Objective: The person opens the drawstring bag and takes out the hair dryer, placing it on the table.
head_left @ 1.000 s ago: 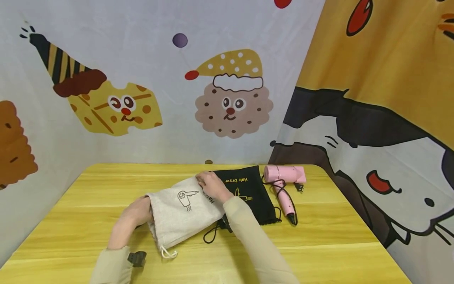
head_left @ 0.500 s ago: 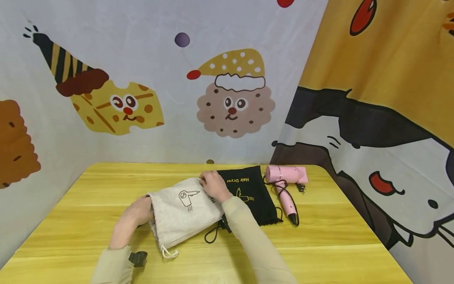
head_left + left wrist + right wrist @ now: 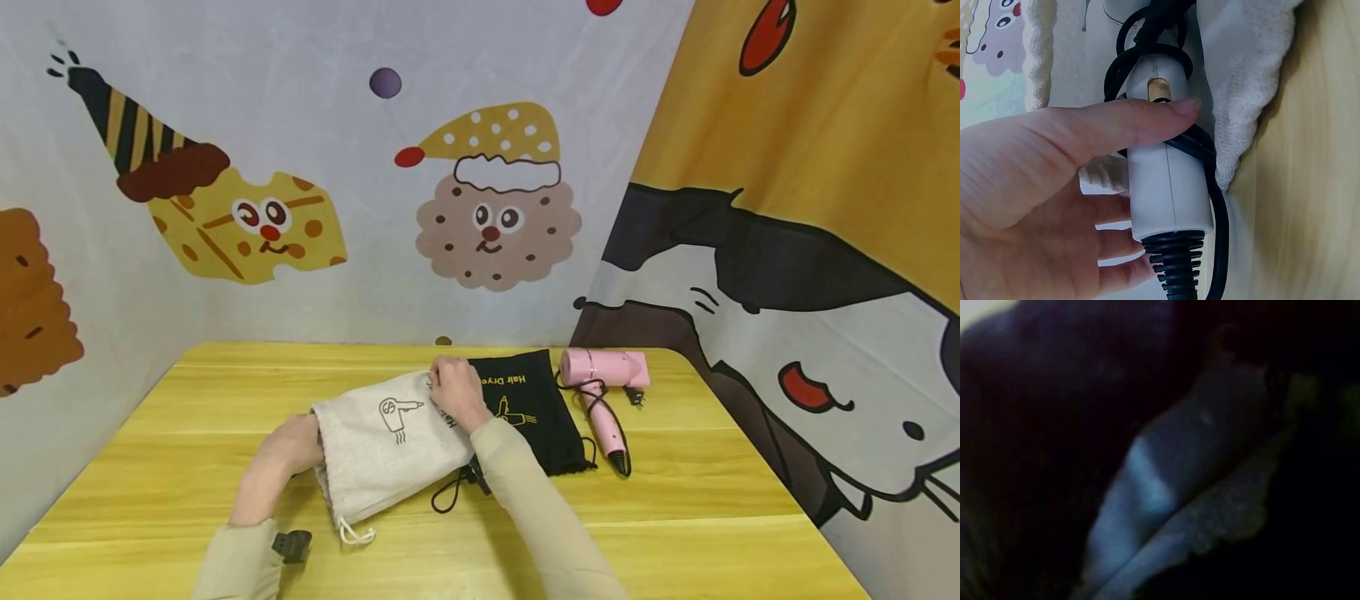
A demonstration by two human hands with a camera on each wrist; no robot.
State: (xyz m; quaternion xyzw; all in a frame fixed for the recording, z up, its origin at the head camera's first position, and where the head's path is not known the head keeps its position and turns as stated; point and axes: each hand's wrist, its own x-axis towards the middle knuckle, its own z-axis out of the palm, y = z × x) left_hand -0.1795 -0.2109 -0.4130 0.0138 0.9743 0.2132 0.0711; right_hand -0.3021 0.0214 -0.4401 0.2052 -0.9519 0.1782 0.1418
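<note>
A light cloth drawstring bag (image 3: 375, 467) with a printed hair dryer picture lies at a slant on the table. My left hand (image 3: 288, 446) reaches into its mouth on the left side. In the left wrist view, thumb and fingers grip the handle of a white hair dryer (image 3: 1169, 187) wrapped with black cord (image 3: 1219, 231); its head end lies deeper inside the cloth. At the bag's far right end, my right hand (image 3: 459, 392) pinches the cloth edge. The right wrist view is mostly dark, showing only a finger and some cloth.
A black drawstring bag (image 3: 543, 433) lettered "Hair Dryer" lies flat, partly under the light bag and right arm. Right of it is a pink hair dryer (image 3: 603, 368) with its black cord wound round the handle. A printed curtain (image 3: 315, 100) stands behind the table (image 3: 675, 533).
My right hand shifts slightly right along the end of the light bag, and the cloth there is drawn a little with it. The left hand stays in the bag's mouth.
</note>
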